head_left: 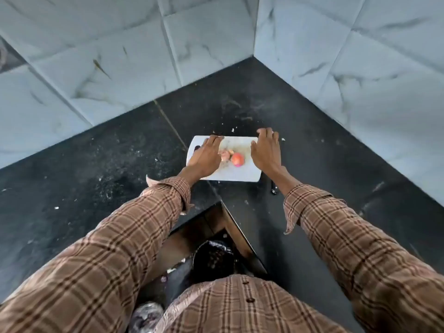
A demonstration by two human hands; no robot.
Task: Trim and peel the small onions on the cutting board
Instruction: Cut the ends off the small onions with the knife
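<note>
Roughly:
onion (237,159): mid cutting board (230,174), between the hands, untouched
left hand (204,159): flat, released, board's left edge
right hand (265,152): flat, released, right edge
counter (96,164): black, tiled wall corner

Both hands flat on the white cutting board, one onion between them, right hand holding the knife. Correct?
Not quite. The right hand holds nothing: its fingers lie straight, open, at the board's right edge. A dark handle, likely the knife, lies on the counter by the right wrist. The rest stands in the head view: left hand flat on the white cutting board, one onion between them.
</note>
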